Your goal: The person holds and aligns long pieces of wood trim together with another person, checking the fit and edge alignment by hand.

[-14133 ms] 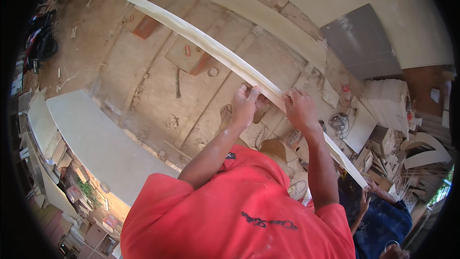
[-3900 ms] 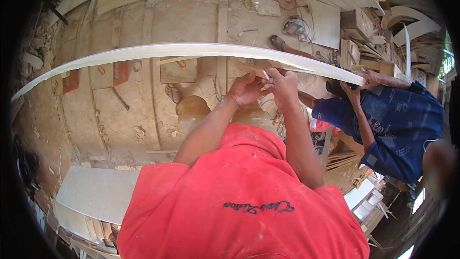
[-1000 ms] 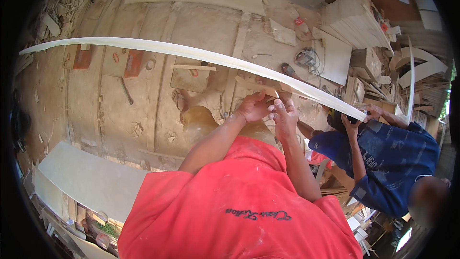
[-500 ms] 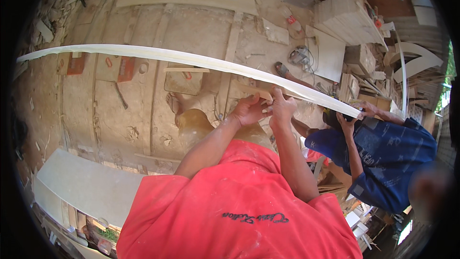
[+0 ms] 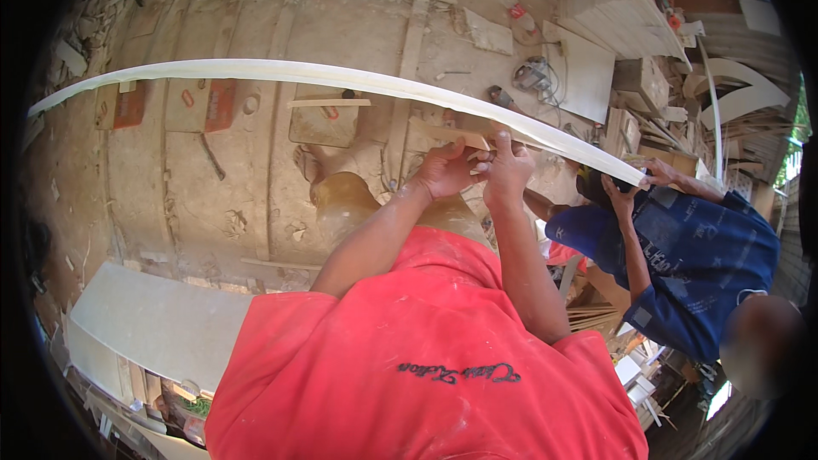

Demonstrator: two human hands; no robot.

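Observation:
A long, narrow white strip (image 5: pixel 341 79) runs across the view beyond my hands, bowed by the lens. My left hand (image 5: pixel 448 169) is closed, its fingertips pinching the edge of a thin tan wooden piece (image 5: pixel 456 133) just on the near side of the strip. Close beside it, my right hand (image 5: pixel 509 172) has its fingers drawn together, raised up to the strip's near edge. What lies in its fingers is hidden. At the right, a co-worker in a dark blue shirt (image 5: pixel 690 255) grips the strip's end with both hands.
On the dusty floor lie orange-and-tan boxes (image 5: pixel 219 105), a hammer-like tool (image 5: pixel 212 156), a corded power tool (image 5: pixel 534 78) and a plastic bottle (image 5: pixel 522 20). Stacked pale boards (image 5: pixel 618 13) stand at the far right. A wide pale panel (image 5: pixel 158 324) is at the near left.
The white strip sits slightly farther away, its right end raised along with the co-worker's hands. More of the tan wooden piece shows above my left fingers. The whole view has shifted a little.

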